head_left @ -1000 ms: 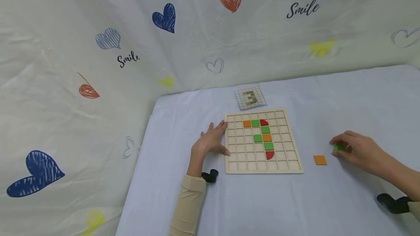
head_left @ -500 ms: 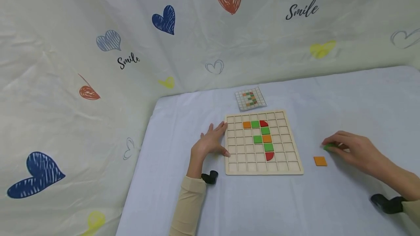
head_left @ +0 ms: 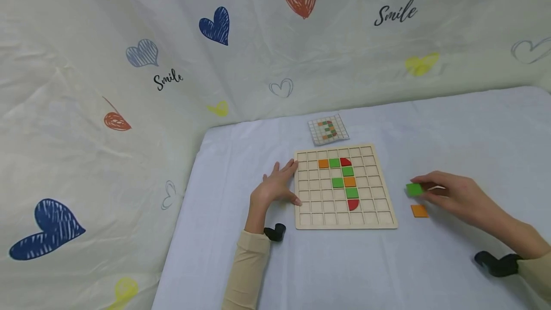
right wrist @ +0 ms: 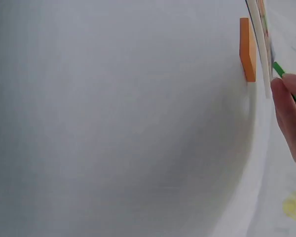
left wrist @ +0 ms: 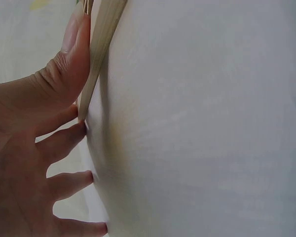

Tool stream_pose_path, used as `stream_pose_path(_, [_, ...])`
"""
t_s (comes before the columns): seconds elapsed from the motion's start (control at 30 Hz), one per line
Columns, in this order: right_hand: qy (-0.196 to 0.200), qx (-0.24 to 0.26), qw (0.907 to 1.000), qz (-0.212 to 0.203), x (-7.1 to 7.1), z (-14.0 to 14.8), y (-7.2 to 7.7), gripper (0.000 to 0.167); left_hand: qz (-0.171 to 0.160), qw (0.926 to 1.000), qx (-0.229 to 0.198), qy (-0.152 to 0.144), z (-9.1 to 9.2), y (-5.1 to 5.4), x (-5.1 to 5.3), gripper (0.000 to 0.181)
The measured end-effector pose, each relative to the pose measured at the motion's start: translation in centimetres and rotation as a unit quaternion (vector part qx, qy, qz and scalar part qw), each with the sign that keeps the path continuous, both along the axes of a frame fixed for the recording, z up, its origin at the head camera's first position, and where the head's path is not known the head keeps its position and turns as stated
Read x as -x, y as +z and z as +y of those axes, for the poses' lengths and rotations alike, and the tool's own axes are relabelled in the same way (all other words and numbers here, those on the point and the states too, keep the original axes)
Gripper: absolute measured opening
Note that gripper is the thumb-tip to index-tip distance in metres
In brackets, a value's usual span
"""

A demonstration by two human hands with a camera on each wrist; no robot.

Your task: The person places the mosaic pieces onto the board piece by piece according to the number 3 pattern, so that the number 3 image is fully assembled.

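A square wooden grid board [head_left: 310, 208] lies on the table, bearing several green and orange square tiles and two red rounded pieces. My left hand [head_left: 275, 188] touches the board's left edge with fingers spread; in the left wrist view the thumb [left wrist: 74, 47] lies along the wooden edge, while some fingertips are on the cloth. Right of the board, my right hand [head_left: 458, 195] pinches a green square tile [head_left: 414, 190] between thumb and fingers, above the cloth. Just below that tile, an orange square tile [head_left: 419, 211] lies flat on the table.
Behind the board lies a small pattern card [head_left: 329, 129] printed with a grid and a coloured figure. White cloth [head_left: 344, 271] covers the table. A hanging backdrop [head_left: 258, 56] with hearts and writing rises along the back and left. Dark wrist devices [head_left: 275, 232] sit at both wrists.
My right hand has moved left with the green tile, from right of the orange tile to just behind it. The tile has turned more face-up to the head camera. My left hand stays put.
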State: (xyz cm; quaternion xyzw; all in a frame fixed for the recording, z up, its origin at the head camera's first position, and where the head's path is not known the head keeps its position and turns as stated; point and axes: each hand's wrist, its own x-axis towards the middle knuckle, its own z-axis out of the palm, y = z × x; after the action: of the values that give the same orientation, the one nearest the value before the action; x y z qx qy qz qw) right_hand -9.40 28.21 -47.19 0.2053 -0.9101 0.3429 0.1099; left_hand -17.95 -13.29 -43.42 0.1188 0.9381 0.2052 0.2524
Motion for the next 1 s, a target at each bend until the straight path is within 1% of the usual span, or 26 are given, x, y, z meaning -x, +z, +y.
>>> stream_pose_path(0.07, [-0.007,0.000,0.9998,-0.018,0.1,-0.2,0.2,0.041,0.000,1.0000,0.001,0.000,0.0,0.0,0.1,0.117])
stream_pose_path(0.2, [-0.015,0.001,0.9976,-0.068,0.2,-0.8,0.9,0.035,0.001,1.0000,0.002,0.000,-0.1,0.0,0.1,0.117])
stream_pose_path(0.3, [-0.011,0.011,0.9946,-0.102,0.3,-1.3,1.3,0.031,0.000,1.0000,0.004,-0.001,-0.1,0.0,0.2,0.117])
stream_pose_path(0.43, [-0.010,0.018,0.9923,-0.122,0.3,-2.1,1.5,0.029,0.001,1.0000,0.005,-0.001,-0.1,-0.1,0.2,0.117])
stream_pose_path(0.8, [0.002,0.000,0.9928,-0.120,0.4,-4.2,1.8,0.029,0.000,1.0000,-0.003,-0.001,-0.1,-0.1,0.0,0.116])
stream_pose_path(1.0, [0.018,0.006,0.9946,-0.102,0.5,-5.1,1.7,0.031,-0.001,1.0000,0.002,0.002,0.0,0.1,-0.1,0.116])
